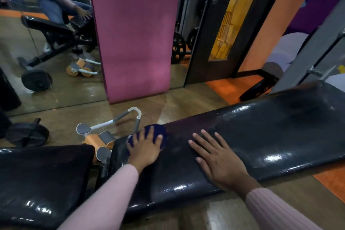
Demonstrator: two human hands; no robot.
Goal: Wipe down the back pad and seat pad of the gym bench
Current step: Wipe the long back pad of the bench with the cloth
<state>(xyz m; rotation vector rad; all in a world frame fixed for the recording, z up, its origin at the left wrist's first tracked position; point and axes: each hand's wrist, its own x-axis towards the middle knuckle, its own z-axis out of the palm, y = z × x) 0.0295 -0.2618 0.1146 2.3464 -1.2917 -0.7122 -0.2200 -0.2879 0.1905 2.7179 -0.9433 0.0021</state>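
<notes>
1. The left hand (144, 147) lies flat on a dark blue cloth (158, 132), fingers spread apart, pressing it down on the long black back pad (261, 140); the cloth sits at the pad's end, at about 7 o'clock.
2. The right hand (218, 162) rests flat on the same pad (fingers straight and apart); it holds nothing.
3. The seat pad (43, 179) is at 8 o'clock; an orange ab roller (99, 140) sits on the floor behind it.

So that's 2 hands (186, 153) flat on it, 2 black pads (261, 136), 1 dark blue cloth (158, 130), 1 pink mat (136, 33) and 1 orange ab roller (100, 140).
</notes>
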